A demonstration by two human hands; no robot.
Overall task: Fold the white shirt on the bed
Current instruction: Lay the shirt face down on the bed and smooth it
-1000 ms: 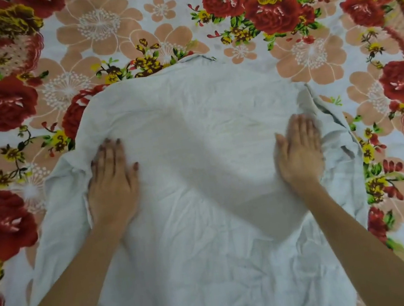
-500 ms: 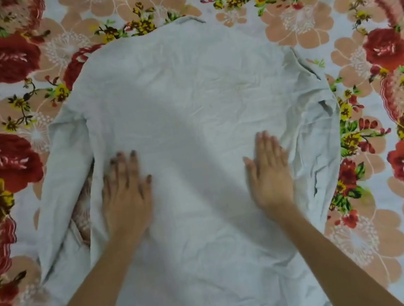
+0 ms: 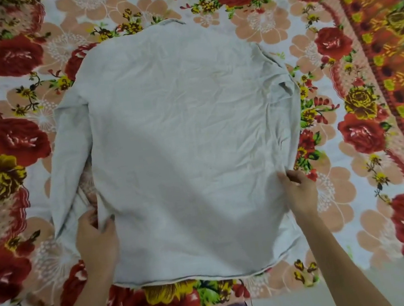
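Hands first: the left hand (image 3: 95,234) grips the left side edge of the shirt (image 3: 181,142), and the right hand (image 3: 301,190) pinches its right edge. The shirt lies spread flat on the bed (image 3: 359,208), collar (image 3: 172,22) far, hem (image 3: 200,277) near, sleeves (image 3: 66,158) loose alongside. No fold looks made yet; sides, sleeves and halving all seem left.

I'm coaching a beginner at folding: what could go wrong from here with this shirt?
1. The shirt is creased all over; folding now would likely press wrinkles in.
2. The left hand and right hand pinch only its side edges low down, so lifting may drag and bunch the upper part.
3. The left sleeve lies loose beside the body and the right sleeve is crumpled at the edge; either could make a lumpy fold.
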